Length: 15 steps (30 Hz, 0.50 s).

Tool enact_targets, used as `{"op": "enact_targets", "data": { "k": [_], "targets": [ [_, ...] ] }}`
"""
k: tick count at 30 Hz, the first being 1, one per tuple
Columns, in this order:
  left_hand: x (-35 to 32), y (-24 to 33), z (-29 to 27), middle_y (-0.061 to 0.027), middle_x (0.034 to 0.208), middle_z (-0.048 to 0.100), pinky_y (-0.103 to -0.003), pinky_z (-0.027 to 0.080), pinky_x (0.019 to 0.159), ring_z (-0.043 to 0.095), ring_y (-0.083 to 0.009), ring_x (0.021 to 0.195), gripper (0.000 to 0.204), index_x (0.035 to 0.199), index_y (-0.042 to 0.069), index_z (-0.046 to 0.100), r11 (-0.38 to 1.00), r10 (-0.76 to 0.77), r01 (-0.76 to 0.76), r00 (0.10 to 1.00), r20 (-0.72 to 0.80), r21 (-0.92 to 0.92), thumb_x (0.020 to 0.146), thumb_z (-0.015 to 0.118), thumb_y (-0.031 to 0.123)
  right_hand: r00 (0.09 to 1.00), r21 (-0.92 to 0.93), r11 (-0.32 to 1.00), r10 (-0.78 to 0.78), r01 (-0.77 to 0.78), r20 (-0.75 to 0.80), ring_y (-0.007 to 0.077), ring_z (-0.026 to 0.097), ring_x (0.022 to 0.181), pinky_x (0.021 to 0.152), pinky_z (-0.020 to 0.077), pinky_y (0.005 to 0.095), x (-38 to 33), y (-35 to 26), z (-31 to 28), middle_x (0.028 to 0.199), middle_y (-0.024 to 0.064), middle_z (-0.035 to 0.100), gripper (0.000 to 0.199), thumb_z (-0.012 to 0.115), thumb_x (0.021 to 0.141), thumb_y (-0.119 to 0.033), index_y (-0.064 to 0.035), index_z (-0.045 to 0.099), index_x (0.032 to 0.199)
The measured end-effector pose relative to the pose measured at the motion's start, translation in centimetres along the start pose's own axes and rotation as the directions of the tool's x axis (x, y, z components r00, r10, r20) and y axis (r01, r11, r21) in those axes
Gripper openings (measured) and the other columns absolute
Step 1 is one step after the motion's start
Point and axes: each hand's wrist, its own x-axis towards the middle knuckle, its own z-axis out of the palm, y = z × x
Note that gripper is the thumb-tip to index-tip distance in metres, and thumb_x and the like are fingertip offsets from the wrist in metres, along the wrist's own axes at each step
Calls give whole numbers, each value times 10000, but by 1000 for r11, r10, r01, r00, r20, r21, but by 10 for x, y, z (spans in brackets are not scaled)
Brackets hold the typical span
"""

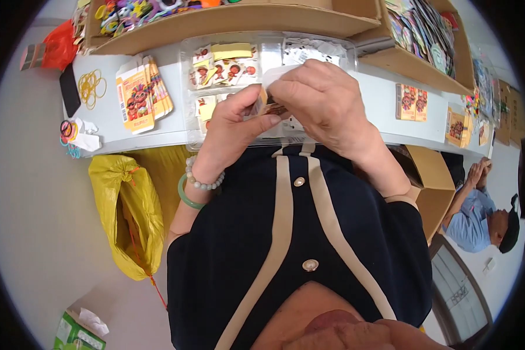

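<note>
My left hand [234, 123] pinches a small printed cardboard packet [262, 100] between thumb and fingers; it is mostly covered by the fingers. My right hand [324, 99] is closed against the packet's far end, knuckles up, and hides what its fingertips grip. A pale sheet or flap [276, 74] shows beside the right fingers; I cannot tell what it is. Under both hands lies a clear plastic tray [186, 61] with compartments. In its left ones are small picture cards [234, 71] and yellow slips [232, 51]; white pieces with dark marks [309, 49] fill the far right one.
Flat orange printed packets [139, 99] fan out at the left, near rubber bands [91, 87] and a black phone [70, 90]. More packets [411, 102] lie right. Cardboard boxes [245, 20] line the far edge. A yellow sack [125, 216] hangs lower left. Another person [475, 219] sits right.
</note>
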Motion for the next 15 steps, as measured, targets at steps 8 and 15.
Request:
{"op": "enact_targets", "data": {
  "k": [8,15],
  "targets": [
    [-16,7,-32,-59,1089,615,-271,467,891,569,-122,1012,343,1130,-13,565,987,62,-80,990,-128,-140,795,619,-64,990,196,980,9,18,-137,205,591,765,672,464,287,17,9,6,891,118,619,209,653,727,28,-20,646,931],
    [-20,2,-58,-115,1107,614,-311,478,907,591,-175,1013,403,1173,-11,527,896,172,-355,830,-530,-267,788,634,-68,925,-366,927,211,-86,317,302,619,797,676,497,364,46,40,80,806,119,611,111,566,764,-48,-37,605,868]
  ]
}}
